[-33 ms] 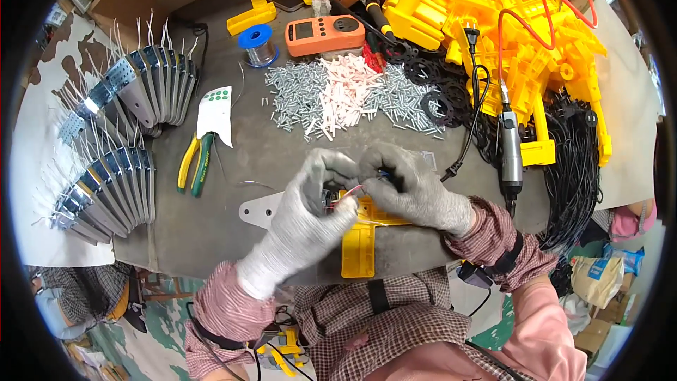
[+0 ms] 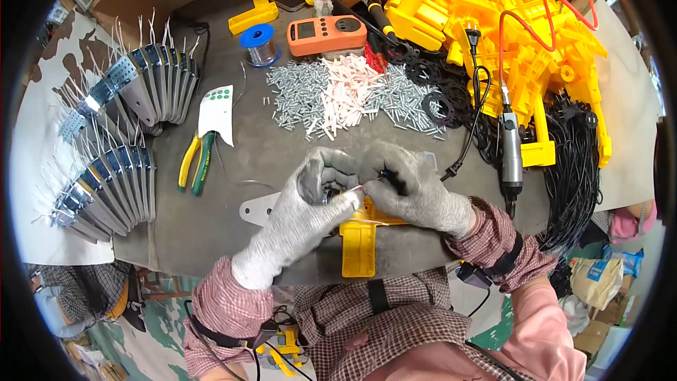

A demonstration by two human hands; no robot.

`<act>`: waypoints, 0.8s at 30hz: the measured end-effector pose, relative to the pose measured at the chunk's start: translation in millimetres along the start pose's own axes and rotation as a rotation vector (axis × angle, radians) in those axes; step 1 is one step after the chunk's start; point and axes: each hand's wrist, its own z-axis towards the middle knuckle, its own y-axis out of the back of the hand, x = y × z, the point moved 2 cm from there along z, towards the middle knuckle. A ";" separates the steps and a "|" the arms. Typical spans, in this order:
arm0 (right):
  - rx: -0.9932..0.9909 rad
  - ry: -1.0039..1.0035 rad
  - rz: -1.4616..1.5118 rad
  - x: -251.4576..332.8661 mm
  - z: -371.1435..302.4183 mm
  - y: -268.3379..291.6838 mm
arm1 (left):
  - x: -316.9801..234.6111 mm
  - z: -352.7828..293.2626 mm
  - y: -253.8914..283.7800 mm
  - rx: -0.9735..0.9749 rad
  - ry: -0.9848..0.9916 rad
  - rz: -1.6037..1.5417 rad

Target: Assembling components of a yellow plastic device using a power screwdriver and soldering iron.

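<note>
Yellow plastic fills the far right of your desk (image 2: 190, 233): a heap of housings (image 2: 416, 7) with black rings (image 2: 438, 109) along its near edge. Black cords (image 2: 575, 155) hang over the right side, next to the upright driver (image 2: 510, 155) on its red hose (image 2: 525, 17). A black cable (image 2: 482, 92) runs down to just beside your right hand (image 2: 398, 187), and a pale plate (image 2: 258, 209) lies partly under your left hand (image 2: 310, 194). Beyond your fingers spread grey screws (image 2: 293, 95) and pink pegs (image 2: 345, 92), then an orange meter (image 2: 324, 34). Pliers (image 2: 202, 162) lie to the left, near two rows of metal plates (image 2: 116, 187).

The blue spool (image 2: 255, 33) carries thin metal wire; a beige bag (image 2: 596, 282) sits at the lower right, its contents hidden.

Your hands nearly meet, fingers curled in, over a yellow housing (image 2: 359, 254) at the desk's near edge. A reddish wire (image 2: 359, 188) shows between your thumbs; you cannot tell which hand pinches it.
</note>
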 end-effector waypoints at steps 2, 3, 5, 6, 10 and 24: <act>-0.018 0.122 -0.152 7.1 -1.1 1.1 | 6.1 3.5 5.0 0.046 0.037 -0.071; -0.014 0.069 -0.118 5.0 -2.4 2.1 | 5.9 3.3 3.4 0.020 -0.048 -0.012; 0.033 0.028 -0.005 -2.5 1.4 1.9 | 0.5 -2.7 -5.6 -0.085 -0.295 0.217; 0.030 0.026 -0.007 -1.8 0.6 3.3 | -3.1 -1.4 -2.5 -0.149 -0.702 0.742; 0.056 -0.378 0.339 3.1 -1.1 -1.0 | 2.4 -6.0 -5.3 -0.091 -0.566 0.810; -0.121 0.196 -0.635 34.1 -14.6 1.1 | -2.4 4.5 -15.1 -0.131 -0.402 0.567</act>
